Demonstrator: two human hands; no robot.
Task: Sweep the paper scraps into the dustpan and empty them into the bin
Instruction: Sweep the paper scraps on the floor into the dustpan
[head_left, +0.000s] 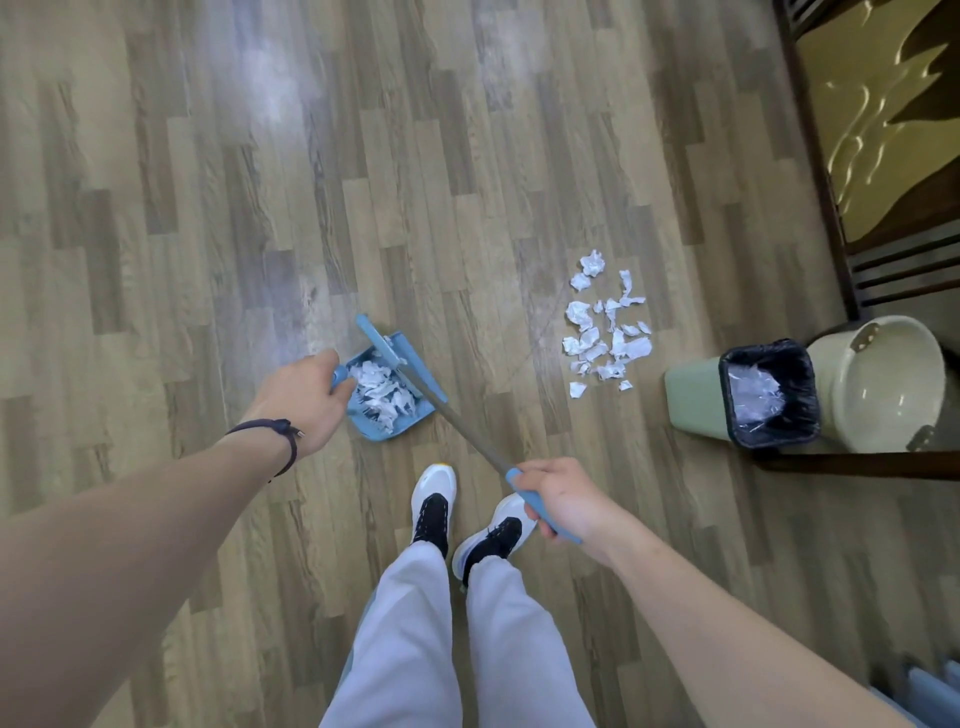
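Head view, left of centre: the left hand (301, 402) is wrapped round the handle of a blue dustpan (415, 376) that has white scraps in it; the broom (441, 408) lies slantwise across the pan, its blue grip clamped in the right hand (563, 501) at lower centre; right of middle, a loose pile of paper scraps (605, 327) sits on the wood floor (182, 208); further right stands the green bin (743, 395), black-lined, touching a cream bucket (878, 382).
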